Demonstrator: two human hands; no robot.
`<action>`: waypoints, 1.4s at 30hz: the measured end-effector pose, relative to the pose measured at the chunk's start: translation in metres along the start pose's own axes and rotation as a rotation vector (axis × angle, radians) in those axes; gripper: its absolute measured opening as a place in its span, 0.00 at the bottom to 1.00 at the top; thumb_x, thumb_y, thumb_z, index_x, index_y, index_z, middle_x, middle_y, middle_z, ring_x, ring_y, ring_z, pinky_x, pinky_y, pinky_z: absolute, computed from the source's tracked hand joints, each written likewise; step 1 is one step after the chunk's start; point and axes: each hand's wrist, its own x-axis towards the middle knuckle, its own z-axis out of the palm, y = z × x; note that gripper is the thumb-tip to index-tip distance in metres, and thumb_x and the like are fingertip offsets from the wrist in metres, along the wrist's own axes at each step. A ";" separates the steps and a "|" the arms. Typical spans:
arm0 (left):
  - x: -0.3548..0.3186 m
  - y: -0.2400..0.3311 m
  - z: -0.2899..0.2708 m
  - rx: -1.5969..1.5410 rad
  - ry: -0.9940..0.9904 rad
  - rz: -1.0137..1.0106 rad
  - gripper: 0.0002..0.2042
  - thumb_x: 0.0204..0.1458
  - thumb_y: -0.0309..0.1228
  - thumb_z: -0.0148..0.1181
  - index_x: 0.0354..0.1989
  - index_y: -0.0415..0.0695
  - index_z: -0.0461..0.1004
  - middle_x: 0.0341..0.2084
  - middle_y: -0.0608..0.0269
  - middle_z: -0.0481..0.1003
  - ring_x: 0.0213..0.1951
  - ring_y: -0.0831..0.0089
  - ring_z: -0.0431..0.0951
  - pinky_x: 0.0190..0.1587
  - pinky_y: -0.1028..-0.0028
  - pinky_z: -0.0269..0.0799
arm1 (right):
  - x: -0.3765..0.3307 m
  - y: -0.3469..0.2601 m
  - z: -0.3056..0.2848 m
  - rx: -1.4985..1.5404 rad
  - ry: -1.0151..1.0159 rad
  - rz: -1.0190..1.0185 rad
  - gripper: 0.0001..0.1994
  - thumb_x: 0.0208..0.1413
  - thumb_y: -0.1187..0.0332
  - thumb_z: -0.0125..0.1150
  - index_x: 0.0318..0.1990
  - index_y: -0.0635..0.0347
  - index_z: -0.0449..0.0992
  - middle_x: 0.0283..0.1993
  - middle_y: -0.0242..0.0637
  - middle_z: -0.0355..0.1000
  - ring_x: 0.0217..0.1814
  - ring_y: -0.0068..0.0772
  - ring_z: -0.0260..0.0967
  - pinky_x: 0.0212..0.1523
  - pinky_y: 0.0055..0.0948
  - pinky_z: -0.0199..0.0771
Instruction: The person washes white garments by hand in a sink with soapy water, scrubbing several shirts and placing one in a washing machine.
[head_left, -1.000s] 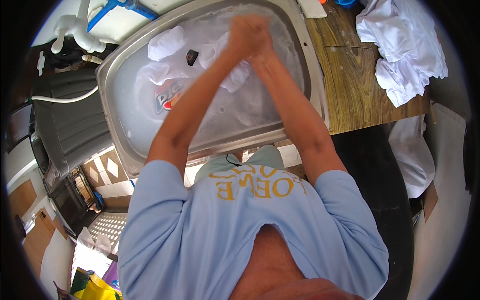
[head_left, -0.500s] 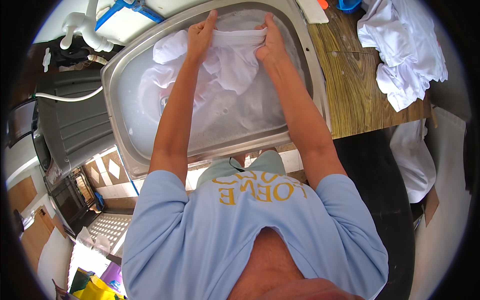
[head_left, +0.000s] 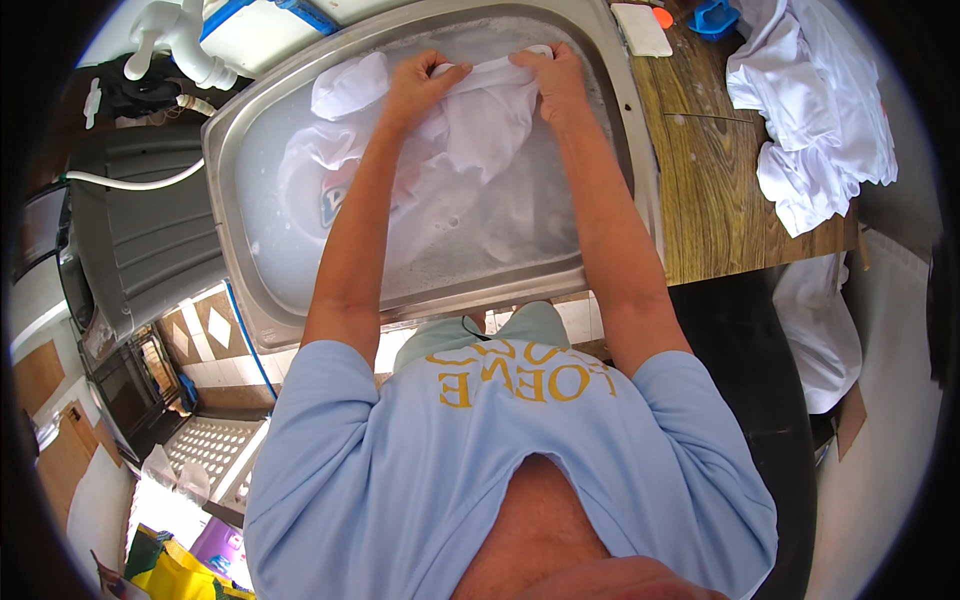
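Note:
A wet white garment [head_left: 488,122] stretches by its edge between my hands, at the far side of a metal sink [head_left: 632,150] of cloudy water. My left hand [head_left: 416,90] pinches the left end of that edge. On the right end, my right hand [head_left: 558,84] is closed, thumb over the fabric. The garment's lower part hangs down into the water. More white cloth [head_left: 318,150] floats to the left of it, beside a red and blue print [head_left: 332,200] partly hidden by my left forearm. Whether it is all one piece, I cannot tell.
Right of the sink is a wood-patterned counter [head_left: 705,215] with a heap of white clothes [head_left: 805,115], a blue brush [head_left: 713,18] and a white block [head_left: 642,30]. A white tap [head_left: 192,55] stands at the far left. Below it runs a white hose [head_left: 135,197].
Both hands have come slightly nearer to me with the garment's edge. My thumbs now lie across the fabric, where the left one pointed up before. The view has shifted a little.

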 end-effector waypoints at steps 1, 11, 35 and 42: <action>-0.001 -0.003 0.001 0.019 -0.004 -0.004 0.15 0.44 0.38 0.64 0.21 0.38 0.72 0.16 0.67 0.71 0.19 0.78 0.66 0.23 0.76 0.61 | 0.001 0.002 -0.001 -0.244 0.019 -0.127 0.16 0.38 0.69 0.65 0.35 0.65 0.70 0.34 0.44 0.72 0.34 0.42 0.71 0.38 0.39 0.71; 0.010 -0.033 0.006 0.049 0.112 0.190 0.09 0.49 0.32 0.60 0.26 0.39 0.72 0.23 0.68 0.72 0.26 0.82 0.68 0.30 0.76 0.65 | 0.007 0.011 0.009 -0.122 -0.065 -0.190 0.14 0.43 0.71 0.64 0.37 0.65 0.68 0.32 0.45 0.72 0.32 0.42 0.71 0.38 0.38 0.72; 0.030 0.019 0.072 0.552 0.335 0.564 0.07 0.43 0.32 0.57 0.16 0.47 0.75 0.15 0.59 0.73 0.20 0.57 0.74 0.26 0.65 0.70 | 0.022 0.045 -0.001 0.744 -0.649 0.399 0.20 0.57 0.45 0.50 0.24 0.49 0.60 0.30 0.32 0.61 0.33 0.32 0.63 0.38 0.36 0.71; 0.016 0.037 0.049 0.485 0.320 0.354 0.10 0.47 0.32 0.56 0.15 0.45 0.73 0.15 0.57 0.72 0.19 0.54 0.72 0.24 0.64 0.67 | -0.027 -0.004 0.041 0.560 -0.197 0.459 0.21 0.62 0.47 0.39 0.25 0.52 0.62 0.26 0.27 0.61 0.32 0.28 0.64 0.33 0.29 0.70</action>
